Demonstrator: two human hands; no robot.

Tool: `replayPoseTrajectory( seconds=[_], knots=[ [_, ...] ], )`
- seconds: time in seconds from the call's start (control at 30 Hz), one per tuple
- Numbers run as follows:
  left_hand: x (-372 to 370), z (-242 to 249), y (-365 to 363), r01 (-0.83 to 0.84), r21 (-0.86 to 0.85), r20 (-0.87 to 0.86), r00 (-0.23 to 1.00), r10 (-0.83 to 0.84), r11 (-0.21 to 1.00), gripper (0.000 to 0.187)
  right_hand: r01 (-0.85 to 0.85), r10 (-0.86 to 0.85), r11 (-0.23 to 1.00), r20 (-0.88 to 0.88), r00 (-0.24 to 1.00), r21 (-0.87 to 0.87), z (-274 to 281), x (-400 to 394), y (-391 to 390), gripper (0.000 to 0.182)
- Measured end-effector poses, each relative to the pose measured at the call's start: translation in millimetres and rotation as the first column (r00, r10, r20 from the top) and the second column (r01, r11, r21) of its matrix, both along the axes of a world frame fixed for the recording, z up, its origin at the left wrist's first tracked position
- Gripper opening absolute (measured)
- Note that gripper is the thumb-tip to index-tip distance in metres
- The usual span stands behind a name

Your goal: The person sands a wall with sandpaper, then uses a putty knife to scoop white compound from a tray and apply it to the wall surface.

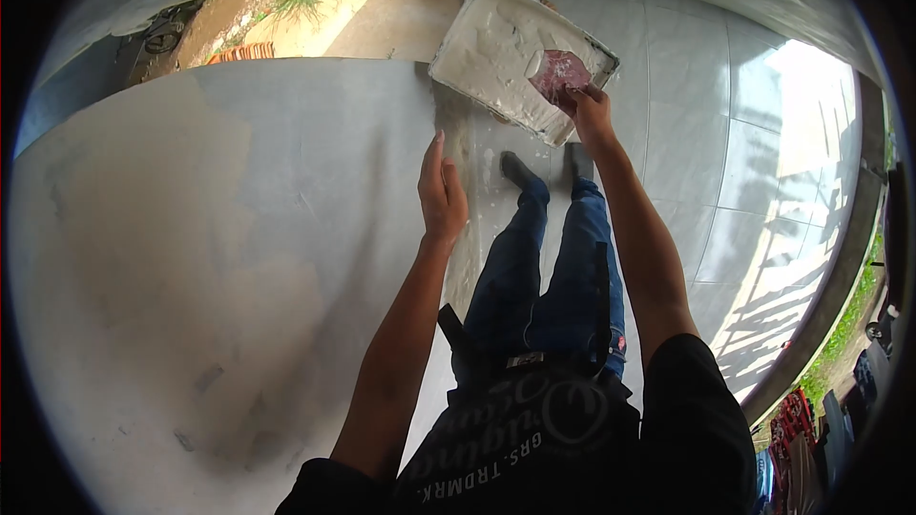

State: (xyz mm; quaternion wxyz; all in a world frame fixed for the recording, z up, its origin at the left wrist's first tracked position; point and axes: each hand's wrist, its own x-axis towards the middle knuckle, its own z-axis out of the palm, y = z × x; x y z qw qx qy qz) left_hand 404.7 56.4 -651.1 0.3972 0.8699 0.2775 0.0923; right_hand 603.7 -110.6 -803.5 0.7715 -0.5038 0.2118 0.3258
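My right hand grips a reddish flat putty scraper, its face smeared with white paste. The scraper overlaps the right part of a shallow rectangular tray whose rim is caked with dried material. White putty is spread unevenly across the inside of the tray. My left hand holds nothing; its fingers are stretched out, beside the grey wall surface on the left.
The wall carries beige patches over grey. Grey floor tiles lie under my feet and to the right, with bright sunlight on them. A low edge borders the floor, and hanging clothes show at the lower right.
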Motion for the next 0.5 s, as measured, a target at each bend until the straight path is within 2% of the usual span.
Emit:
replayPoseTrajectory(
  seconds=[0.07, 0.13, 0.23, 0.4, 0.43, 0.5],
  knots=[
    [3, 12, -14, -0.012, 0.013, 0.044, 0.999, 0.011, 1.0, 0.044, -0.007, 0.009, 0.995, -0.022, 1.0, 0.095, 26, 3, -8, 0.021],
    [7, 28, -28, -0.078, -0.053, 0.091, 0.992, 0.083, 0.996, 0.043, -0.015, 0.023, 0.976, -0.034, 0.999, 0.217, 31, 2, -21, 0.019],
    [10, 44, -45, -0.115, 0.055, 0.18, 0.978, 0.104, 0.992, 0.044, -0.13, 0.13, 0.915, 0.026, 0.991, 0.381, 59, 10, -34, 0.02],
    [24, 85, -59, -0.233, 0.04, 0.301, 0.93, 0.211, 0.972, 0.044, -0.239, 0.233, 0.858, 0.071, 0.97, 0.454, 105, 21, -39, 0.023],
    [28, 97, -60, -0.248, 0.006, 0.301, 0.924, 0.235, 0.969, 0.045, -0.244, 0.241, 0.869, 0.061, 0.969, 0.432, 110, 23, -40, 0.022],
    [31, 107, -62, -0.265, 0.064, 0.377, 0.899, 0.223, 0.962, 0.045, -0.267, 0.264, 0.882, 0.063, 0.963, 0.389, 126, 24, -37, 0.023]
  ],
)
